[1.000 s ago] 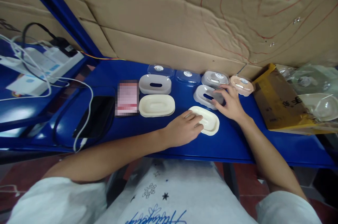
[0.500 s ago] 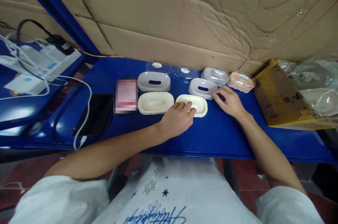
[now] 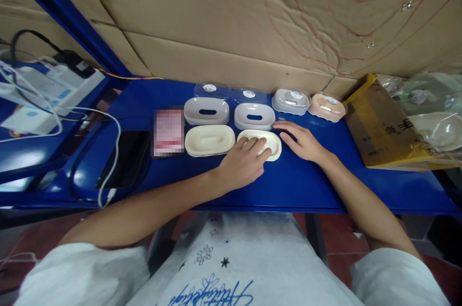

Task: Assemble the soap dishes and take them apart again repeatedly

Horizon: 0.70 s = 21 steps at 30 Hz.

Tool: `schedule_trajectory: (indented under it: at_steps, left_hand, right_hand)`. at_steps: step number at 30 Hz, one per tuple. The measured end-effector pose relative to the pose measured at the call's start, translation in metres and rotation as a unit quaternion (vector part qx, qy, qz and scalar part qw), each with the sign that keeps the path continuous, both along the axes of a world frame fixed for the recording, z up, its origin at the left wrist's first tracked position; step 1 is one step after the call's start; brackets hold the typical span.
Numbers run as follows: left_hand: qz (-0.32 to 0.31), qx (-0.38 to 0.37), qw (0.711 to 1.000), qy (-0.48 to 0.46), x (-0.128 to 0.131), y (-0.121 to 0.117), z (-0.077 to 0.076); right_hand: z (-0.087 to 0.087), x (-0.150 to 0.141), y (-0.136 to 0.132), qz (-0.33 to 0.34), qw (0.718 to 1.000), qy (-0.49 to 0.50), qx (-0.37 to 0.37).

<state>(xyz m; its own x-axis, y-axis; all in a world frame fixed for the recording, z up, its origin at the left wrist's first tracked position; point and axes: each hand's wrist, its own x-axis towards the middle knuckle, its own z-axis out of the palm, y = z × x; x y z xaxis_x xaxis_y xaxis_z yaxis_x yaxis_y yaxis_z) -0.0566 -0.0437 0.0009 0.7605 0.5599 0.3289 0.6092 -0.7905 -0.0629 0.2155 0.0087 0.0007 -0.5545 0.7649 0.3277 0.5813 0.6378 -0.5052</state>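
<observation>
My left hand [image 3: 242, 162] rests with spread, bent fingers on the right cream oval tray [image 3: 276, 145]. Its fingertips cover part of the tray's inside. My right hand [image 3: 303, 141] is open, thumb apart from the fingers, and its fingertips touch the right end of a grey oval box with a slot [image 3: 253, 123]. That box stands just behind the right tray. To its left is a matching grey slotted box [image 3: 207, 116], with another cream oval tray [image 3: 210, 141] in front of it. Clear lids with round stickers [image 3: 212, 89] lie behind the boxes.
A grey lidded box [image 3: 291, 102] and a peach one [image 3: 327, 108] stand at the back. A cardboard carton [image 3: 382, 128] with plastic-wrapped items is at right. On the left are a blurred pink item [image 3: 169, 132], a black phone [image 3: 124, 159], and a white power strip [image 3: 54, 99] with cables.
The right grey slotted box has moved left, lining up behind the right cream tray, and my right hand has moved left with it. My left hand has stayed on the tray.
</observation>
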Motion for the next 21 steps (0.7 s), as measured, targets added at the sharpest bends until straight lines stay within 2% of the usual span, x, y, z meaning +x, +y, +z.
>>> schedule_trajectory:
  at_steps: [4, 8, 11, 13, 17, 19, 21]
  left_hand:
    - [-0.032, -0.010, 0.999, -0.006, -0.001, 0.001, -0.002]
    - [-0.031, -0.019, 0.999, -0.021, -0.002, 0.002, -0.002]
    - [-0.048, -0.020, 0.998, -0.026, -0.001, 0.001, -0.003]
    - [-0.068, -0.029, 0.997, -0.038, 0.001, -0.001, -0.005]
    - [-0.096, -0.046, 0.992, -0.072, 0.003, -0.003, -0.006]
    - [-0.099, -0.046, 0.990, -0.085, 0.002, -0.003, -0.005]
    - [-0.101, -0.039, 0.990, -0.093, 0.001, -0.003, -0.003]
  right_hand:
    - [0.000, 0.000, -0.002, -0.033, 0.999, -0.006, -0.016]
    - [0.006, 0.012, 0.007, -0.084, 0.995, -0.041, 0.036]
    - [0.013, 0.027, 0.032, -0.137, 0.983, -0.096, 0.083]
    - [0.018, 0.037, 0.057, -0.166, 0.972, -0.142, 0.086]
    - [0.028, 0.049, 0.106, -0.182, 0.955, -0.236, 0.006]
    - [0.033, 0.050, 0.118, -0.196, 0.944, -0.264, -0.016]
    - [0.036, 0.049, 0.119, -0.209, 0.939, -0.272, -0.024]
